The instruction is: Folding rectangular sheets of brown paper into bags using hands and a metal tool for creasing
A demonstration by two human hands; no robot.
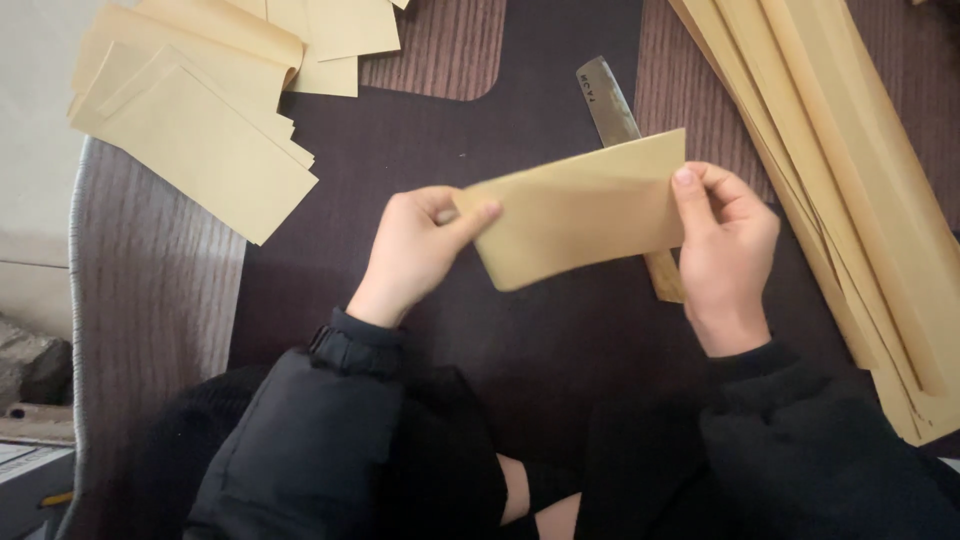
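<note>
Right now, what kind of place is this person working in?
Probably a small hand workshop for making paper envelopes, maybe at home. Both hands, left hand and right hand, hold a folded kraft piece over a dark mat, with finished envelopes and long paper sheets stacked alongside.

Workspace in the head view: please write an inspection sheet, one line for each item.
Surface: dark mat on a wood-grain table.
Job's things: tan folded paper piece held above the mat.
Clutter: pile of tan folded pieces at upper left; stack of long tan sheets at right; knife partly hidden behind the held piece.
Grippers: left hand and right hand each pinch one end of the piece.
Cables: nothing seen.
Surroundings: black sleeves; pale floor at left.
</note>
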